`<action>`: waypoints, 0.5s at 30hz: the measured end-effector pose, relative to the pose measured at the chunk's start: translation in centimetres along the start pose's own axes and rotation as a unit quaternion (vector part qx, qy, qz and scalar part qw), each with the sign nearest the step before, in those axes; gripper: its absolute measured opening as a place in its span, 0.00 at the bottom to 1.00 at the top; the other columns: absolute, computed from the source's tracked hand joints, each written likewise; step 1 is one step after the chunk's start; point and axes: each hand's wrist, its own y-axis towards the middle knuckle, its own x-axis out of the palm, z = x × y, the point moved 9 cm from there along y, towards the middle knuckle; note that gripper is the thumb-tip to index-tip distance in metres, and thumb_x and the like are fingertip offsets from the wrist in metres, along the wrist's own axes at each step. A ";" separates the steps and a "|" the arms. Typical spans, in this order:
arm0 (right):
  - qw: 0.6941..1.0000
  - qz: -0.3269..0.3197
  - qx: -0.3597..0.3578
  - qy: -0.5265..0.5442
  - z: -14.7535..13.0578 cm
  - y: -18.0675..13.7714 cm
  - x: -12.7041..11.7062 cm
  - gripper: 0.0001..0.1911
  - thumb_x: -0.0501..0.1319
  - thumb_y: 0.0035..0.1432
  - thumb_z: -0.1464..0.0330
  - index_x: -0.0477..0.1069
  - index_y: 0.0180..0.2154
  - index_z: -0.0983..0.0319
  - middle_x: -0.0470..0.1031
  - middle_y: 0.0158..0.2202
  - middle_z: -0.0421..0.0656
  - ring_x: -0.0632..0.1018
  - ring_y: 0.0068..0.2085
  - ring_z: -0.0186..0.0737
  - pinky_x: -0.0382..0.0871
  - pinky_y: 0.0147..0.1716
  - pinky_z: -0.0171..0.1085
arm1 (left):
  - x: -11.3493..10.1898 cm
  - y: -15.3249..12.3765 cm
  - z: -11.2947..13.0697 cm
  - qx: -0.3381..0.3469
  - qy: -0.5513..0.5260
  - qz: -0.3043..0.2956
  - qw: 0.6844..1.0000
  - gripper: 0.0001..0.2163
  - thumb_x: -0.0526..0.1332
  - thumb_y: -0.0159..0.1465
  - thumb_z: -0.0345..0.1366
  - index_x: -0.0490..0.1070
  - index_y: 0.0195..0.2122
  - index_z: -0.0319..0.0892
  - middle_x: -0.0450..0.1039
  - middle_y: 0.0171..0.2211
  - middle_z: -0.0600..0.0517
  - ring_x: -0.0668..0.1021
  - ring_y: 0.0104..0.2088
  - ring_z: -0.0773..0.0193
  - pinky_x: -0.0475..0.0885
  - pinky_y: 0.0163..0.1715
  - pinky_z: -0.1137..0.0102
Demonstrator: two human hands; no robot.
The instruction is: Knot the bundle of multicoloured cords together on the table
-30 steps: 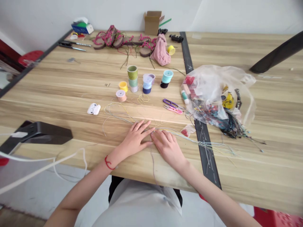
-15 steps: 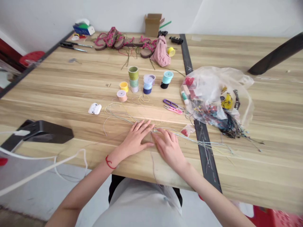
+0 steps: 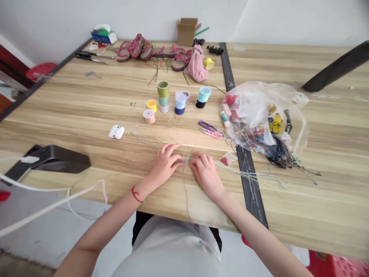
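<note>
A bundle of thin coloured threads point(image 3: 248, 175) runs across the table from left to right beneath both hands. My left hand point(image 3: 165, 166) is at the left part of the bundle, its thumb and forefinger closed around the threads and the other fingers bent above. Just to the right, my right hand point(image 3: 206, 175) is closed on the same threads with its fingertips, a short stretch showing between the hands. From that gap a pale purplish thread point(image 3: 186, 194) hangs down over the table's front edge. The palms hide part of the bundle.
Several thread spools point(image 3: 163, 96) stand beyond the hands. Purple thread snips point(image 3: 207, 125) and pink ones point(image 3: 212, 133) lie near a plastic bag point(image 3: 259, 104) at right. A white earbud case point(image 3: 116, 132) and a black stand point(image 3: 66, 159) are at left. Sandals point(image 3: 138, 50) lie at the back.
My left hand has gone from flat, spread fingers to a bent, pinching hold. My right hand has shifted slightly right, and the gap between the hands shows more clearly.
</note>
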 end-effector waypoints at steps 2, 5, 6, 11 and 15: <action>1.000 0.003 0.003 0.011 0.1 0.0 0.0 0.09 0.52 0.69 0.69 0.71 0.38 0.62 0.72 0.49 0.52 0.69 0.49 0.50 0.67 0.48 0.49 | 0.2 0.1 -0.3 -0.015 -0.004 -0.004 1.000 0.03 0.67 0.62 0.32 0.74 0.35 0.43 0.66 0.60 0.47 0.63 0.60 0.49 0.62 0.59 0.48; 1.000 0.009 0.007 0.022 0.2 0.0 -0.2 0.09 0.52 0.69 0.69 0.70 0.38 0.61 0.72 0.49 0.52 0.69 0.48 0.49 0.67 0.48 0.49 | 0.6 0.1 -0.7 -0.036 -0.009 -0.016 0.999 0.03 0.66 0.63 0.33 0.73 0.34 0.43 0.66 0.60 0.48 0.64 0.59 0.50 0.62 0.59 0.48; 1.000 0.011 0.007 0.023 0.3 0.0 -0.2 0.09 0.53 0.69 0.69 0.70 0.38 0.61 0.72 0.49 0.52 0.69 0.48 0.49 0.67 0.48 0.49 | 0.7 0.1 -0.8 -0.041 -0.011 -0.020 0.999 0.03 0.66 0.63 0.33 0.72 0.34 0.43 0.66 0.60 0.48 0.64 0.59 0.50 0.62 0.59 0.48; 1.000 0.015 0.010 0.019 0.5 0.0 -0.3 0.06 0.54 0.68 0.70 0.69 0.38 0.62 0.72 0.49 0.52 0.69 0.47 0.49 0.67 0.48 0.48 | 0.9 0.1 -0.9 -0.055 -0.015 -0.026 0.998 0.04 0.65 0.64 0.32 0.71 0.33 0.43 0.67 0.60 0.49 0.64 0.59 0.50 0.61 0.59 0.48; 1.000 0.006 0.005 0.011 0.4 0.0 -0.3 0.05 0.55 0.67 0.71 0.69 0.37 0.62 0.71 0.49 0.52 0.69 0.48 0.50 0.66 0.48 0.48 | 0.8 0.1 -0.8 -0.063 -0.017 -0.027 0.998 0.04 0.64 0.65 0.32 0.71 0.33 0.43 0.67 0.59 0.48 0.64 0.59 0.51 0.61 0.59 0.49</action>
